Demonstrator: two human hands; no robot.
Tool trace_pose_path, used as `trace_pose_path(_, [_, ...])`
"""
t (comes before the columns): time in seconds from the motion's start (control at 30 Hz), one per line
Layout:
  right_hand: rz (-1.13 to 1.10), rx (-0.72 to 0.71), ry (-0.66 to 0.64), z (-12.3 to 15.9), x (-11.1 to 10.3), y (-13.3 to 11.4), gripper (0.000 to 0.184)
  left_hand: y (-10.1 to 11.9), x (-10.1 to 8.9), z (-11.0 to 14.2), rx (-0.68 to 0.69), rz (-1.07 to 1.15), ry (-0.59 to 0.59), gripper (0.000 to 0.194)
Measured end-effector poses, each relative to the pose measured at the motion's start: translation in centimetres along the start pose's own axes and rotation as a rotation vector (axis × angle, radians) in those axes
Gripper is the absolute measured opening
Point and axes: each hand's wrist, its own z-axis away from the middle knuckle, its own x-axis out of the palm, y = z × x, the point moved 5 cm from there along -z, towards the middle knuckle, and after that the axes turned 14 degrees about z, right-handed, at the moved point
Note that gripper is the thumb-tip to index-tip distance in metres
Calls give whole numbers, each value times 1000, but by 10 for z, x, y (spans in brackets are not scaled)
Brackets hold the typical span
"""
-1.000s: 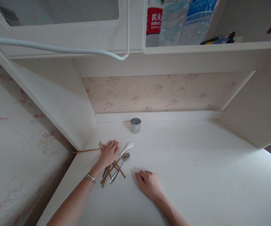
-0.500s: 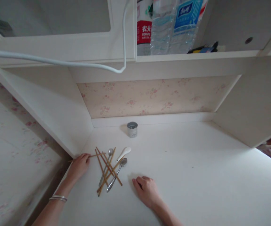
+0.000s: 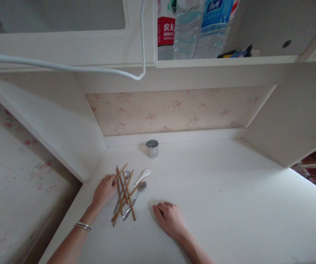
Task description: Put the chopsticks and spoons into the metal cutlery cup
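Observation:
A pile of wooden chopsticks (image 3: 124, 194) lies on the white desk (image 3: 215, 205) with two metal spoons (image 3: 135, 198) and a white ceramic spoon (image 3: 143, 175) mixed in. My left hand (image 3: 104, 190) sits at the pile's left edge. Its fingers are closed on one chopstick, which slants up and to the right. My right hand (image 3: 169, 218) rests on the desk to the right of the pile, fingers curled under and holding nothing. A small perforated metal cup (image 3: 152, 148) stands upright near the back wall, behind the pile.
White side panels (image 3: 72, 128) wall in the desk on the left and right. A shelf (image 3: 224, 60) above carries water bottles (image 3: 199, 29). A white cable (image 3: 64, 68) hangs across the upper left. The desk's left edge drops off beside my left forearm.
My left hand went out to a stray chopstick at the desk's left edge, closed on it and brought it back to the pile. The right hand stayed put.

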Motion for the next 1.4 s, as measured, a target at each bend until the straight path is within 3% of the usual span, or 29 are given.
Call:
trace_pose_path(0.17, [1,-1,-10,0,-1,1,43,22,0,-2,21,-2,51,42])
trace_pose_path(0.27, [-7,-7,-13,-1,-1,0,43,50,8,-4,11,-13,-16,54])
trace_pose_path(0.4, [-11,-4,-9,-2,-2,0,44,79,30,-2,-116,-26,-166,68])
trace_pose_path(0.53, [-6,0,-16,-1,-3,0,46,97,36,3,-114,-56,-139,70])
trace_pose_path(0.67, [-11,-7,-25,-1,-3,1,46,97,18,0,-73,-68,-37,69])
trace_pose_path(0.77, [-15,-12,-24,-2,-3,1,45,89,10,-6,-102,-42,-69,69])
trace_pose_path(0.93, [-11,1,-24,-3,-2,1,45,81,29,-4,-145,-47,-211,74])
trace_pose_path(1.07, [-25,-8,-19,-2,-3,0,46,87,40,2,-144,-74,-169,74])
trace_pose_path(1.27, [-28,-5,-30,-1,-5,0,46,85,39,10,-120,-54,-109,48])
trace_pose_path(1.4, [-35,-1,-35,0,-6,0,46,80,41,19,-140,-88,-126,44])
